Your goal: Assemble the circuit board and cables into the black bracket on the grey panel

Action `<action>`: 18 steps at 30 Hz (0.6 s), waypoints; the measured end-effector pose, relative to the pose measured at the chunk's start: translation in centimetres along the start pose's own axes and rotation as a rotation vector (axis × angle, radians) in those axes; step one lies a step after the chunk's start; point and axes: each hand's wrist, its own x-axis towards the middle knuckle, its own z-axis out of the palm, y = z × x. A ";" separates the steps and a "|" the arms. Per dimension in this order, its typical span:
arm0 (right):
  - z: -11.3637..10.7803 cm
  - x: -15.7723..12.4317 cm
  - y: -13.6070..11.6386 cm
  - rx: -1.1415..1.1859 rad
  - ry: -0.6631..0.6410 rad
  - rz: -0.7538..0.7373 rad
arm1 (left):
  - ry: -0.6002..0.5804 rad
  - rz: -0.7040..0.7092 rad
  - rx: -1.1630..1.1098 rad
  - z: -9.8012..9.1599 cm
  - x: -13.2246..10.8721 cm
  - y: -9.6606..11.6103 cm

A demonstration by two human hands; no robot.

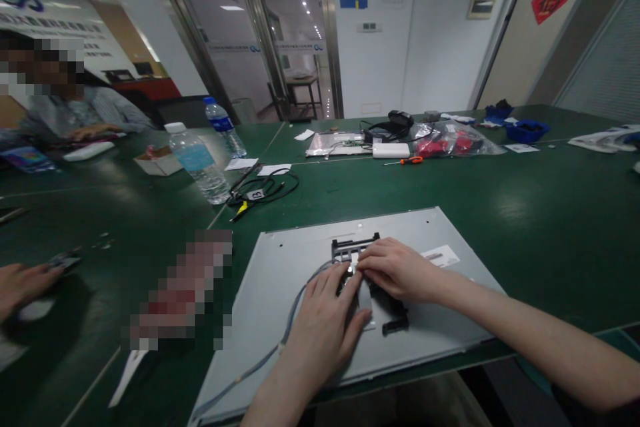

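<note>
A flat light-grey metal panel (pixel 435 340) lies on the green table, close to my body. Near its middle sits a black plastic frame (pixel 395 310), partly covered by both hands. My left hand (pixel 327 320) rests over the frame's left side, thumb apart from the fingers. From the right, my right hand (pixel 393 267) reaches in with its fingertips pressed together at a small white piece beside my left fingertips; what they pinch is too small to make out. A grey-blue cable (pixel 290 320) runs from under my left hand to the panel's lower left corner.
Two water bottles (pixel 197 160) and a coiled black cable (pixel 280 180) stand or lie beyond the panel. Farther back are an orange screwdriver (pixel 411 160) and bagged red items (pixel 445 141). Another person's hand (pixel 25 287) is at left; a second person sits behind.
</note>
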 end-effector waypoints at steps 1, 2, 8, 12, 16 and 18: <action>0.0 0.0 0.0 -0.001 0.001 0.000 | -0.001 0.001 -0.001 0.0 0.0 0.0; 0.0 0.0 -0.1 -0.001 0.001 0.001 | -0.004 0.001 -0.002 0.1 0.0 0.0; 0.2 0.0 -0.1 -0.014 -0.021 0.007 | 0.024 -0.009 -0.032 0.1 -0.1 0.1; -0.1 0.0 -0.4 -0.004 -0.035 0.010 | 0.056 0.001 -0.047 0.0 0.0 0.2; -0.6 -0.1 -0.8 0.029 -0.040 0.010 | 0.058 0.003 -0.071 0.0 0.0 0.1; -0.6 -0.1 -1.0 0.039 -0.046 0.005 | 0.058 0.001 -0.086 0.1 0.0 0.1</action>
